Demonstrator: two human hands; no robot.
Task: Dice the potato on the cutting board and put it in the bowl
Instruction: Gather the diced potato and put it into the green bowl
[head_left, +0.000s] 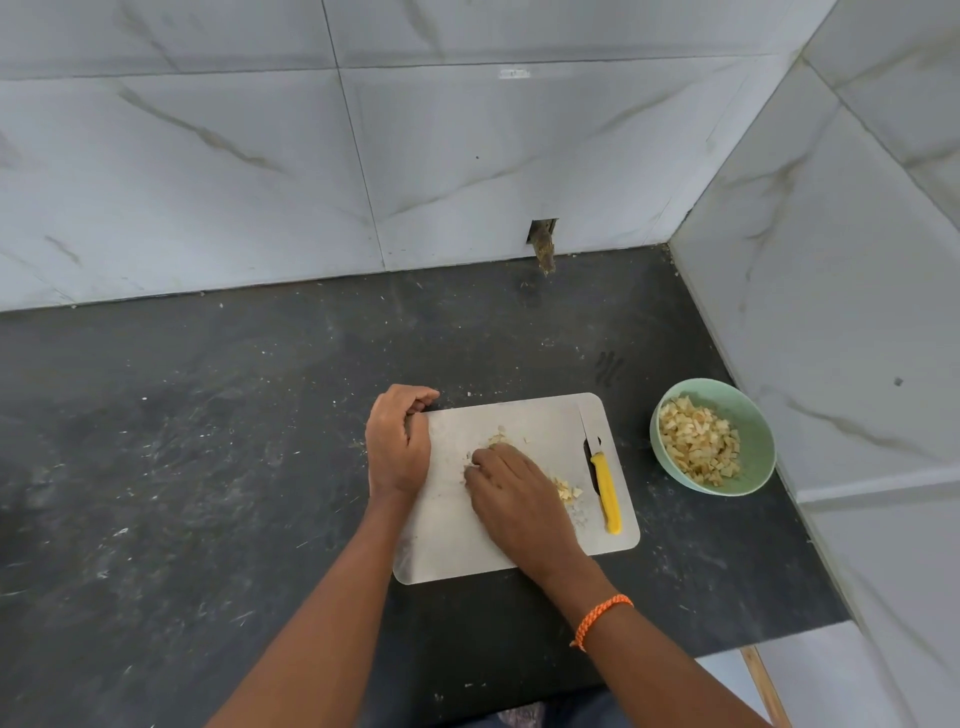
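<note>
A white cutting board (545, 421) lies on the dark counter. My left hand (397, 441) grips its upper left corner, fingers curled over the edge. My right hand (514, 493) lies palm down on the board over a small heap of diced potato (567, 491), fingers curled at the pieces; more bits (497, 440) show just past its fingertips. A knife with a yellow handle (606, 491) rests along the board's right side, blade pointing away, held by neither hand. To the right stands a green bowl (750, 415) holding several potato dice (698, 441).
The black counter (208, 441) runs left and back to tiled walls; a side wall (831, 312) stands close behind the bowl. A stub of pipe (545, 249) sticks out of the back wall. The counter's front edge drops off at lower right.
</note>
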